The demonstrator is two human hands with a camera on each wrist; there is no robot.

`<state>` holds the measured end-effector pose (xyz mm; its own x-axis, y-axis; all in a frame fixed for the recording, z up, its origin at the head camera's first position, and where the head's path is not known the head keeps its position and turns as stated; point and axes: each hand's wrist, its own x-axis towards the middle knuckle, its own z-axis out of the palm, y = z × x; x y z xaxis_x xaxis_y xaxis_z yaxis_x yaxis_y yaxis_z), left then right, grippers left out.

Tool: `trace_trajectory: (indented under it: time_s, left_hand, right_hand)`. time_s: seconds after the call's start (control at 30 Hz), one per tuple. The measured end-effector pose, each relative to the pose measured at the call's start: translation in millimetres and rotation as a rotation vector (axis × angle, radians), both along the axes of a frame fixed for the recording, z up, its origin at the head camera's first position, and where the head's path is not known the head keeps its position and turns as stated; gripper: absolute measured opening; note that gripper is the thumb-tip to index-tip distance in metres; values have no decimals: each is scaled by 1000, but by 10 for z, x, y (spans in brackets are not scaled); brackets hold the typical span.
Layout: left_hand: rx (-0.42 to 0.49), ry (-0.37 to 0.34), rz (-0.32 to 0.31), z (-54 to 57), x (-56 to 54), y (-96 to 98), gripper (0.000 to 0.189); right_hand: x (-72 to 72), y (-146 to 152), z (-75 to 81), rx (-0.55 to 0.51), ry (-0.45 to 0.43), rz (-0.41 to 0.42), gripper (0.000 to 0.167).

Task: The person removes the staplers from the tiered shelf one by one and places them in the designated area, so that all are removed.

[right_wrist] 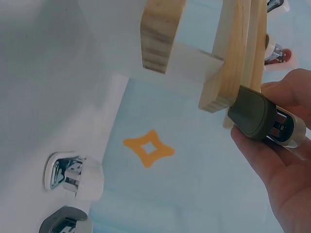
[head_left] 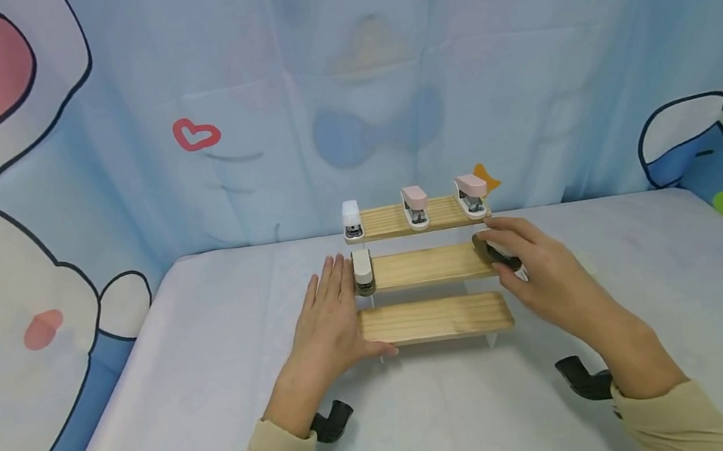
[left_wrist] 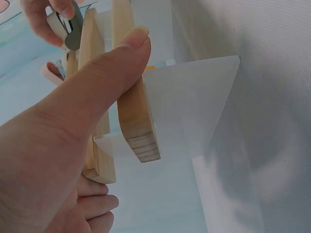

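Note:
A three-tier wooden stand (head_left: 432, 266) with white side panels is in front of me. My left hand (head_left: 327, 329) lies along its left side, fingers straight, with the thumb (left_wrist: 104, 77) over the front of the lowest board (left_wrist: 133, 116). At the right end of the middle board, my right hand (head_left: 557, 280) pinches a dark green mini stapler (right_wrist: 253, 114) between thumb and fingers; the stapler lies tilted against the board's end. A cream stapler (head_left: 363, 271) stands at that board's left end. The top board bears a white stapler (head_left: 352, 221) and two pink staplers (head_left: 415, 207).
In the right wrist view, a white stapler (right_wrist: 80, 175) and a grey one (right_wrist: 67, 222) sit on the white-covered table (head_left: 186, 401). Behind the stand hangs a blue cartoon curtain (head_left: 258, 170). A black strap piece (head_left: 586, 377) sits by the right wrist.

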<state>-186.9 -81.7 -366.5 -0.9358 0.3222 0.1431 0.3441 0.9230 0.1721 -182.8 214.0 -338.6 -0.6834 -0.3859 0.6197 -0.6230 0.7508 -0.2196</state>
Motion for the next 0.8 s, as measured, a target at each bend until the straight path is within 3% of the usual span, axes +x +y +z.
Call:
trace_trajectory:
  time_s: [0.3, 0.8]
  left_hand:
    - [9, -15, 5, -6, -9, -6, 143]
    - [11, -2, 4, -8, -9, -6, 143]
  right_hand:
    - [12, 139, -9, 13, 5, -38, 52]
    - [6, 460, -4, 11, -54, -170, 53]
